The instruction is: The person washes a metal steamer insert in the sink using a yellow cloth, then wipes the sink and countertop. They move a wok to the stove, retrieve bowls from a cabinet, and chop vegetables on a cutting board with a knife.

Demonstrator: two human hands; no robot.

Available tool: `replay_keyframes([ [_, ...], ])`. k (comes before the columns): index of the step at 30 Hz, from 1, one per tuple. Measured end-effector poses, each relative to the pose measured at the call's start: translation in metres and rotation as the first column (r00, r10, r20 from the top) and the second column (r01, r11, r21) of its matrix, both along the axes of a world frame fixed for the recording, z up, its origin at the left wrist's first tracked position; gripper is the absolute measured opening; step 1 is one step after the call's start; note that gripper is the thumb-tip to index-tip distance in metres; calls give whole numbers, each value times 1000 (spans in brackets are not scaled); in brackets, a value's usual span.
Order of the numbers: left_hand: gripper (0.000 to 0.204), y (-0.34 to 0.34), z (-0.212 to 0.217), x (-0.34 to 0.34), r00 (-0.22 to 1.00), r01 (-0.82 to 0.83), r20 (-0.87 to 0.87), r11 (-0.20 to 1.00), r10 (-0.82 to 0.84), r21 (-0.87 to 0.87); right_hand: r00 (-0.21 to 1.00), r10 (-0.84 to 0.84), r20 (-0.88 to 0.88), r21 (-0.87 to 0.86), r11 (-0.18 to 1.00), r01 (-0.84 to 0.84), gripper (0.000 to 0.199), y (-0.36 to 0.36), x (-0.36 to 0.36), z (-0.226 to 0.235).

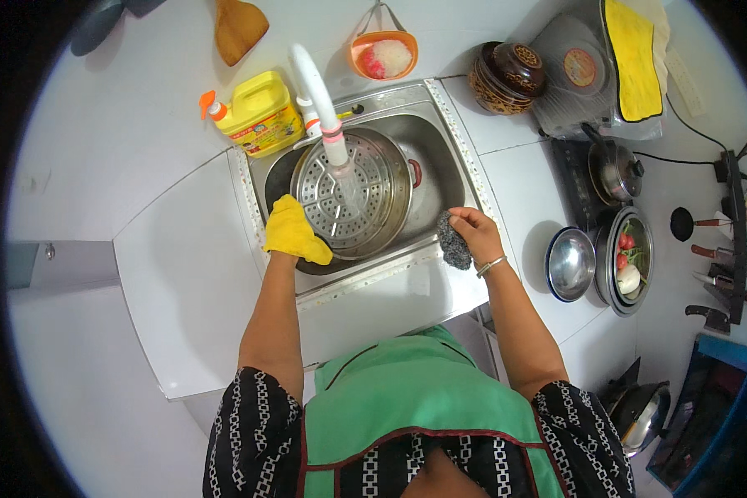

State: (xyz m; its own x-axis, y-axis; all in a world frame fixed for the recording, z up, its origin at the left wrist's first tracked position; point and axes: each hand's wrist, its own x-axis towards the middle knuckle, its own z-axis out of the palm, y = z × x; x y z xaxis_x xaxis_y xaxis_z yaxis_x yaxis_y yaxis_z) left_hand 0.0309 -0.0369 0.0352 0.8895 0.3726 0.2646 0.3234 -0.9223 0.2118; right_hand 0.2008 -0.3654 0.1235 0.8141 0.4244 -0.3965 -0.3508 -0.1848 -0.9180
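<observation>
My left hand (pixel 295 233) is wrapped in a yellow cloth (pixel 289 222) at the near left rim of a round steel pot (pixel 398 207); the cloth hides its fingers. A perforated steamer plate (pixel 317 178) lies inside the pot, which has a red side handle (pixel 416 173). This pot sits in the steel sink (pixel 438 149). From the white tap (pixel 311 79) above, water appears to fall onto the plate. At the sink's near right edge, my right hand (pixel 478 236) pinches a dark grey steel wool scourer (pixel 453 244), apart from the pot.
A yellow jug (pixel 266 104) with an orange pump stands behind the sink at left. An orange holder (pixel 382 55) hangs on the wall. To the right are a steel bowl (pixel 570 264), a basin of vegetables (pixel 631 278), a lidded pan (pixel 614 170) and a knife rack (pixel 732 241).
</observation>
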Motion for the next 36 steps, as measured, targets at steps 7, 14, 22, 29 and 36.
replay_keyframes([
  [7, 44, -43, -15, 4, 866, -254, -420, 962, 273, 101, 998, 53, -29, 16, 999, -52, 15, 5, 25, -4],
  [14, 45, -7, -214, -45, 943, -240, -73, 511, 324, -826, 972, 227, -58, 52, 973, -224, 16, 37, 31, -20],
  [22, 53, -38, 13, 26, 802, -460, -501, 871, 324, -174, 960, 186, -209, 469, 881, -69, 18, 78, 66, 11],
  [29, 43, -44, 35, 1, 862, -376, -415, 917, 292, -136, 933, 240, 267, -86, 971, -225, 8, 73, 72, -61],
  [36, 15, -40, 81, 6, 954, -165, -232, 980, 188, 115, 844, 90, 529, 96, 982, -165, 12, 160, 145, 90],
])
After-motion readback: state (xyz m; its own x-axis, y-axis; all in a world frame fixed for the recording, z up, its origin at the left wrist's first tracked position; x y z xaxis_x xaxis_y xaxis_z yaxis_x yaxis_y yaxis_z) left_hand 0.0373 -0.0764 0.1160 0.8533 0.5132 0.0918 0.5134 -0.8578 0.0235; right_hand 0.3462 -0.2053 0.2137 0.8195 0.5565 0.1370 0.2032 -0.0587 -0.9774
